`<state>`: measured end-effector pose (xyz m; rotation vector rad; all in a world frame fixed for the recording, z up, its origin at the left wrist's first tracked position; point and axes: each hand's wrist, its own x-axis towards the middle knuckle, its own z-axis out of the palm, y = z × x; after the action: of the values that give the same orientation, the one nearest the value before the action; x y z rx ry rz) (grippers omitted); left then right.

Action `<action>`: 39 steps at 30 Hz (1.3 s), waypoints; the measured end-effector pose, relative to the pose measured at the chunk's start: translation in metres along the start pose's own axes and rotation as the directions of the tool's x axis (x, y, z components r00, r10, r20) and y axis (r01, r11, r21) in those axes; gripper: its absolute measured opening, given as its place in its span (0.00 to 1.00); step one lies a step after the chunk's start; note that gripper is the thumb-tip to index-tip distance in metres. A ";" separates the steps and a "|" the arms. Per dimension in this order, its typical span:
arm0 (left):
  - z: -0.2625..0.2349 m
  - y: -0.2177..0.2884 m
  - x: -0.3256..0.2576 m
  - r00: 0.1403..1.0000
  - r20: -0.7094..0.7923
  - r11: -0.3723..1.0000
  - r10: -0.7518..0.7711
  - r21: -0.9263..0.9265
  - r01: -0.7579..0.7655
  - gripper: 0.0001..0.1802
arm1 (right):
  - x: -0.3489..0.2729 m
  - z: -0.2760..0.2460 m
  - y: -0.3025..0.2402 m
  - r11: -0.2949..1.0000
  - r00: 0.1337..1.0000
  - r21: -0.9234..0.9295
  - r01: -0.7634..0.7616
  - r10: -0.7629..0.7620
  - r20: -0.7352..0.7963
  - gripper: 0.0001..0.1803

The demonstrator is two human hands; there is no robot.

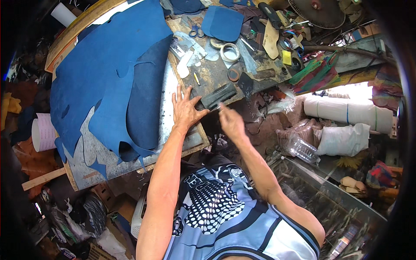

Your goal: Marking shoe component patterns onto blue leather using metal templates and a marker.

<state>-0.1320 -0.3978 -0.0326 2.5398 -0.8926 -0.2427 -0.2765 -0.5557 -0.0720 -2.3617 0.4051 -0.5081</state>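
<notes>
My left hand [187,111] lies with fingers spread at the edge of the worktable, its thumb reaching toward a dark grey block [219,96] like a sharpening stone. Closed at the near side of that block is my right hand [232,124]. A small pale, shiny bit shows at its fingertips, but what it grips is too small to make out. A yellow pen-like tool [196,78] lies just beyond my left fingers. To the left, a large blue leather hide [108,65] with cut-out gaps covers a grey board [167,115], its right side folded over.
Blue-handled scissors [196,31], tape rolls [229,52], a blue leather piece [222,23] and tan patterns [271,40] clutter the table's far part. At right stand a wrapped white roll [348,113], a white sack [344,139] and a glass-topped case [320,186].
</notes>
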 end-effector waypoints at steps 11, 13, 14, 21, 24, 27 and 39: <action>0.002 -0.001 0.000 1.000 0.007 1.000 0.001 0.010 -0.001 0.36 | 0.011 -0.009 0.002 0.991 0.991 -0.022 -0.130 0.130 0.013 0.18; 0.002 0.000 0.000 1.000 0.009 1.000 -0.002 0.007 0.002 0.36 | -0.002 -0.002 -0.011 0.998 0.994 -0.050 -0.031 0.037 0.106 0.18; 0.001 -0.002 0.000 1.000 0.012 1.000 -0.007 0.008 0.007 0.36 | -0.001 -0.003 -0.015 0.998 0.991 -0.051 -0.037 0.043 0.129 0.18; 0.000 0.000 0.000 1.000 0.017 1.000 -0.013 0.014 0.013 0.35 | -0.005 0.005 -0.004 0.999 0.997 -0.025 -0.030 0.031 0.064 0.18; 0.001 0.000 0.001 1.000 0.010 1.000 -0.003 0.008 0.003 0.35 | 0.015 -0.010 0.015 0.991 0.988 -0.011 -0.135 0.133 -0.083 0.18; 0.004 -0.002 0.000 1.000 0.005 1.000 -0.007 0.012 0.007 0.35 | -0.001 0.001 -0.008 0.997 0.993 -0.009 -0.080 0.080 0.085 0.19; 0.002 0.001 0.001 1.000 -0.001 1.000 0.007 -0.003 -0.007 0.35 | 0.012 -0.006 0.019 0.994 0.993 -0.008 -0.109 0.109 -0.053 0.20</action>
<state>-0.1323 -0.3997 -0.0343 2.5331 -0.8991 -0.2401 -0.2716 -0.5772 -0.0778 -2.3259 0.5588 -0.5183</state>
